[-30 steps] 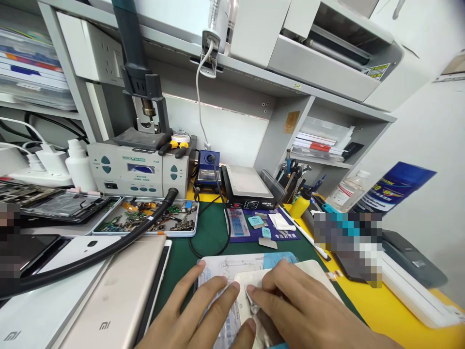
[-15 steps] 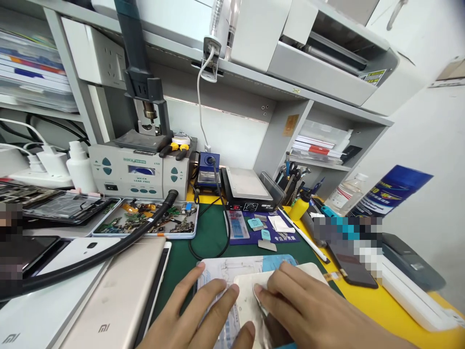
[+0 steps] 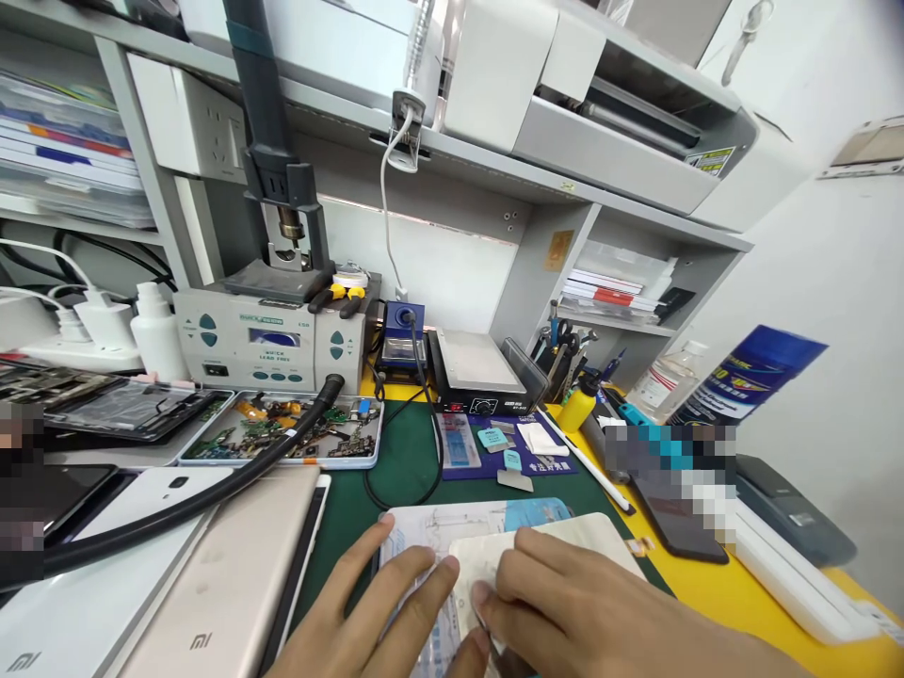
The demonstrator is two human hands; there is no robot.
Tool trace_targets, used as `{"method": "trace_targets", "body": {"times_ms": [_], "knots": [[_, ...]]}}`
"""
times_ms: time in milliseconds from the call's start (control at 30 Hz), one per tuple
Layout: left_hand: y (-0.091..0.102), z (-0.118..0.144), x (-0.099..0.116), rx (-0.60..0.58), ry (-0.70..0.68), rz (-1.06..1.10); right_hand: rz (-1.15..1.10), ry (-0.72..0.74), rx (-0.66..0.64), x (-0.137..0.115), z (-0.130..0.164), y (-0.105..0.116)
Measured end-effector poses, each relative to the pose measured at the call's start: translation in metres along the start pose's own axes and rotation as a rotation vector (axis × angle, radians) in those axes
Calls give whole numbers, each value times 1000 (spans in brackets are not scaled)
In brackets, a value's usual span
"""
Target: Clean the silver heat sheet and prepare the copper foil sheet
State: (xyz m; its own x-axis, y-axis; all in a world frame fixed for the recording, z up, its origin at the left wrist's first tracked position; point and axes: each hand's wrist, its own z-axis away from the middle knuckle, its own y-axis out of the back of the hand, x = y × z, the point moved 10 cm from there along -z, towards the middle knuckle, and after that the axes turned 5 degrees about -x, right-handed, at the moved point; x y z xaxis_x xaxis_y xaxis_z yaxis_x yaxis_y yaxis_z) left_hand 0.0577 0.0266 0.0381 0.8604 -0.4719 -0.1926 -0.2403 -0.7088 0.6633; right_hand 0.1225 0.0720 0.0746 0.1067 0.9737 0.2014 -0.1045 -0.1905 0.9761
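1. At the bottom centre of the frame, the left hand [image 3: 385, 617] is lying flat with fingers spread on a printed sheet [image 3: 452, 524], grasping nothing and only pressing down. If that pressure is easing, the sheet is likely to be sliding on the green mat [image 3: 402, 452].
2. The right hand [image 3: 565, 607] is resting on the pale phone panel [image 3: 565, 532] lying on the sheet, fingertips bent down against its near edge. Whether they are pinching a small tool or part there, I cannot tell; the spot is hidden by the fingers. A slip here is risking a scratch or a cracked panel.
3. The black hose [image 3: 212, 490] is running from lower left towards the parts tray [image 3: 282, 433] at centre left; a left elbow catching it is risking spilled parts.
4. The gold phones [image 3: 233, 574] at lower left are lying just beside the left hand, so a sideways nudge is pushing them.
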Motion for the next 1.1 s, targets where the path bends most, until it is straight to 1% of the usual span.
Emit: {"method": "trace_targets", "body": {"times_ms": [67,133,200,267,367,467,567,667,733,867,900,1000,1100], "knots": [[-1,-1,-1,-14,3,8,-14,-29,-10,3,1,0],[0,-1,0,-11,-8,-13,-5,-65,23,7,0,4],[1,-1,2,-10,-11,-39,12,-44,48,5,-2,6],[0,-1,2,-10,-10,-45,9,1,32,1,-5,5],[-2,-1,3,-15,-12,-37,-30,-17,-11,3,-8,1],[0,-3,2,-9,7,-40,-42,-42,7,4,-7,3],[4,-5,0,0,31,-40,-26,-9,20,0,-5,5],[6,-7,2,-5,17,-19,-33,17,11,-2,-4,2],[8,-9,0,17,55,21,-41,-11,18,1,-4,1],[16,-12,-17,104,269,137,-63,-66,13,6,-7,1],[16,-13,-18,98,280,151,-76,-59,6,5,-7,1],[16,-17,-14,63,243,155,-104,-49,-18,3,-6,0],[16,-15,-15,33,228,147,-97,-80,0,5,-6,1]]}}
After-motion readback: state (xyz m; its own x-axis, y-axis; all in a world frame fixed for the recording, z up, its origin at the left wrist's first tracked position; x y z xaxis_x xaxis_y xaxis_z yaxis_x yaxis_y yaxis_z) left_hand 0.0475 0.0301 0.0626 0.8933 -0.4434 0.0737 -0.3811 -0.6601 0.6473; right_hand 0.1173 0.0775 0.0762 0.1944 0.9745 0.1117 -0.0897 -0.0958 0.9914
